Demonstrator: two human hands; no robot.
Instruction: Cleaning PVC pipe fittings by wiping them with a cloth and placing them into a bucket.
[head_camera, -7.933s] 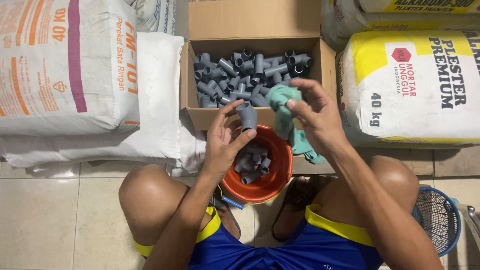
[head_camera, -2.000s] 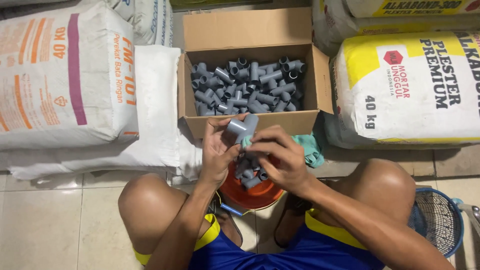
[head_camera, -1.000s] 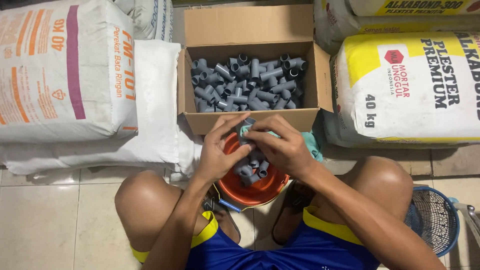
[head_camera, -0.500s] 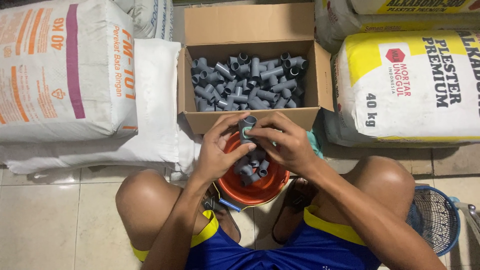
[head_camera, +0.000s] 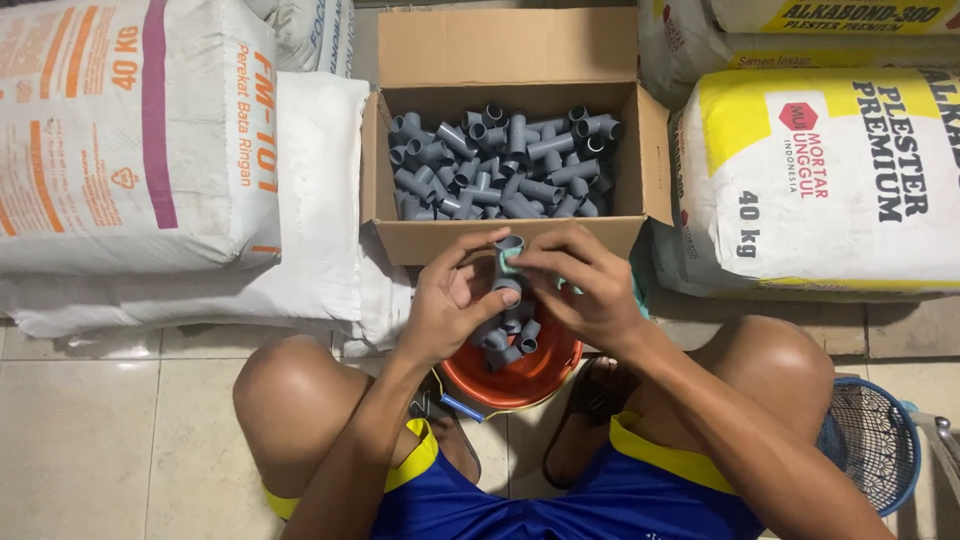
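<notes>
Wiping is being done at chest height, just in front of the open cardboard box (head_camera: 510, 240): a grey pipe fitting (head_camera: 509, 243) is being pinched between the fingers of the left hand (head_camera: 450, 300) and the right hand (head_camera: 585, 285), directly above the orange bowl (head_camera: 520, 375). The left hand is closed around the lower part of the fitting, with its thumb pressed against the side; the right hand is closed on a teal cloth (head_camera: 508, 262), which is being pushed against the fitting's wall from the right. For the step to be done well, the fitting is best being turned a little at a time by the left fingers while the cloth is being held firm by the right, so that the whole outer wall is being reached and not only the face that shows. The open socket at the top is probably being missed unless a fold of cloth is being worked into it. The grip is best being kept low on the part, since a smooth plastic piece is easily being squeezed out of the fingers; being held over the bowl, it would at least be caught among the grey fittings (head_camera: 505, 335) already lying there. More grey fittings (head_camera: 500, 165) are being kept in the box, which is being flanked by heavy white sacks (head_camera: 140, 130) on both sides.
</notes>
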